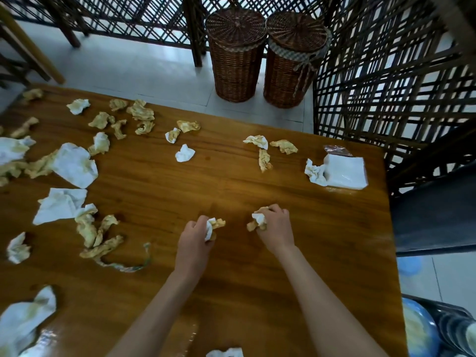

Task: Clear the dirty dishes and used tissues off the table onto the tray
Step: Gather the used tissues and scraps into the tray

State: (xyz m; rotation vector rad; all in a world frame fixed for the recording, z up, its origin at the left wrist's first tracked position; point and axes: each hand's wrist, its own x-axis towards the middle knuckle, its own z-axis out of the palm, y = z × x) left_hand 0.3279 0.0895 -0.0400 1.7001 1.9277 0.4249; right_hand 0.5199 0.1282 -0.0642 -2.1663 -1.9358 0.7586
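Meanwhile, on the glossy wooden table [231,176], both hands were curled tight — the left hand [195,237] round a crumpled stained tissue wad [213,226] poking past its fingertips, the right hand [275,228] round another wad [258,220] — left of the flat white napkin stack [345,173].

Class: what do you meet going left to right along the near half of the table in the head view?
Large stained tissue → twisted tissue strip → left hand gripping a tissue → right hand gripping a tissue → blue dish beyond the table edge.
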